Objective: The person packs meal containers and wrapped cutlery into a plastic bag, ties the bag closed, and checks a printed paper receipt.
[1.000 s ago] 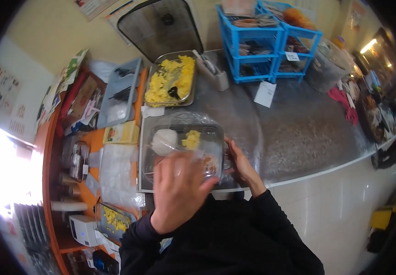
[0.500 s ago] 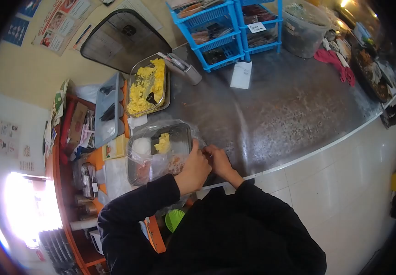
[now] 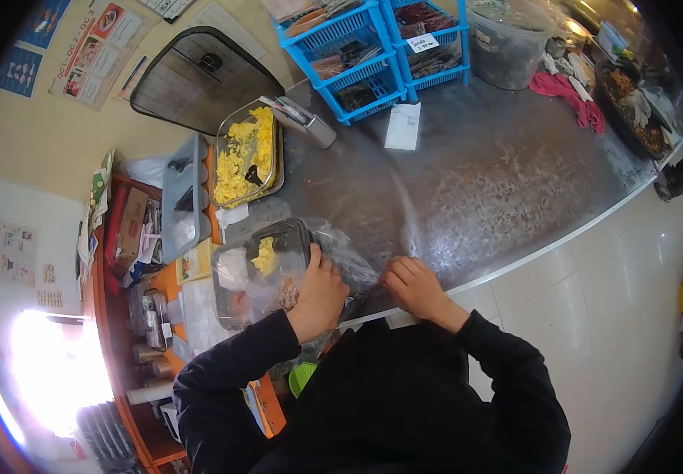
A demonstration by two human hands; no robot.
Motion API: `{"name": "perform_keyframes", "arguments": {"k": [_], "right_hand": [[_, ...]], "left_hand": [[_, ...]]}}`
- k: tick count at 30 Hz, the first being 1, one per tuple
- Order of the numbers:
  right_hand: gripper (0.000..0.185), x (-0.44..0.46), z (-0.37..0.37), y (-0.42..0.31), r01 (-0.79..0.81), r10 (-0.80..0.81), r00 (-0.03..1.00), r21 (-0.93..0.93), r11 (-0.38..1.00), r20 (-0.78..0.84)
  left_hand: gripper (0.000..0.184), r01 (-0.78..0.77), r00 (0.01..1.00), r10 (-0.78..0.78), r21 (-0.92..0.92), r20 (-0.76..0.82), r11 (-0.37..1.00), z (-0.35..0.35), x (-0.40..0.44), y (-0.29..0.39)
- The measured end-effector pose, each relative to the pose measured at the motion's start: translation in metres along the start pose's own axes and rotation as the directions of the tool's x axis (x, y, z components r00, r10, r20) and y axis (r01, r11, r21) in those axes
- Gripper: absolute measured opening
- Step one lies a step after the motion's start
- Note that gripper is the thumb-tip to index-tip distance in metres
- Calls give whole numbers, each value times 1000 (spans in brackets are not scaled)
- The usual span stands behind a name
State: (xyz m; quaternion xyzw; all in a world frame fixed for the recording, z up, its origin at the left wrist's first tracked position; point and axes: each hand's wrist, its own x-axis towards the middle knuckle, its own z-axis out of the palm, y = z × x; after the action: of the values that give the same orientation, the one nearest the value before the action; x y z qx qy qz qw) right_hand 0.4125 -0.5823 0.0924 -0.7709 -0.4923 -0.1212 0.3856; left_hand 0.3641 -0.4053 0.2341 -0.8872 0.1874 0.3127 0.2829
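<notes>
A black compartment food tray point(image 3: 283, 229) lies at the table's near left. It holds a white mound of what looks like rice point(image 3: 233, 268), yellow scrambled egg point(image 3: 265, 257) and pinkish-brown food point(image 3: 288, 292). A clear plastic bag point(image 3: 349, 249) is around the tray and stretches out to its right. My left hand point(image 3: 320, 294) grips the tray's right side through the plastic, thumb along the rim, fingers partly hidden. Off to the right, my right hand point(image 3: 416, 289) has its fingers closed on the bag's loose end.
A glass dish of scrambled egg point(image 3: 278, 178) stands behind the tray, beside a grey holder point(image 3: 318, 133). Blue basket racks point(image 3: 365, 67), a white paper point(image 3: 402, 126), a plastic tub point(image 3: 503, 51) and a pink cloth point(image 3: 567, 96) are farther back. An orange shelf point(image 3: 120, 332) stands left.
My right hand has moved right, away from my left, drawing out the plastic bag. My left hand stays at the tray's side. The head view has shifted slightly.
</notes>
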Motion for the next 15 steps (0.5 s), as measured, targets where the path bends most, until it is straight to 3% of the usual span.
{"name": "perform_keyframes", "arguments": {"k": [4,7,10,13,15], "right_hand": [[21,6,-28,-1,282,-273,954,-72,957,121],[23,37,-45,-15,408,-408,900,35,912,155],[37,54,-37,-22,232,-336,933,497,836,128],[61,39,-10,-3,66,-209,936,443,894,284],[63,31,1,-3,63,-221,891,375,925,396]], "left_hand": [[47,-5,1000,5,22,27,1000,0,0,0],[53,7,999,-10,69,38,998,0,1,0],[57,-27,999,24,83,41,996,-1,-4,-2],[59,9,1000,-11,92,27,996,2,-3,0],[59,7,998,-12,89,54,996,-2,-3,0]]}}
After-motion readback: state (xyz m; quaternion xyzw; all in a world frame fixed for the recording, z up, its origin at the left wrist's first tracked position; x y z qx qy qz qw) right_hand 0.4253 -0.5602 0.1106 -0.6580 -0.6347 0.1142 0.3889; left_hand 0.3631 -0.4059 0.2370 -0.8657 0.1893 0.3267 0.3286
